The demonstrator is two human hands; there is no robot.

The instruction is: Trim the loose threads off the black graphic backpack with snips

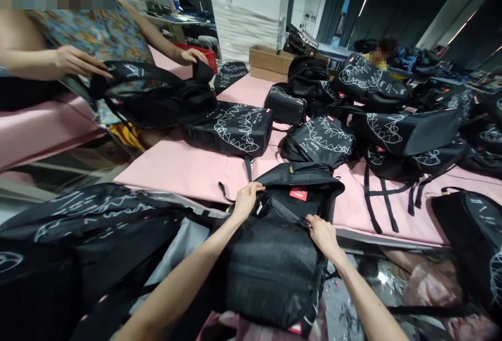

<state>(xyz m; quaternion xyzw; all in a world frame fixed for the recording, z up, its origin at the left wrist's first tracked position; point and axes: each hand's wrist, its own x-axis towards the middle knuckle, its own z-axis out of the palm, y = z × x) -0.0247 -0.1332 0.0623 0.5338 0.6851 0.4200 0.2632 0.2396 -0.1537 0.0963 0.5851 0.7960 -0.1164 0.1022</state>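
At the near edge of the desk, your open bag has your left hand pinching its rim and your right hand grasping the lip farther out, so tension both evenly, without twisting.

Open black fabric backpack at the near edge of a pink-covered tabletop. The left hand pinches the rim of its opening; the right hand grips the opposite side, near the zipper. A rectangular red label shows inside. Beyond, black backpacks with white jagged line prints lie in a loose spread, near an open brown cardboard box. At left, a co-worker in a patterned top handles another black backpack.
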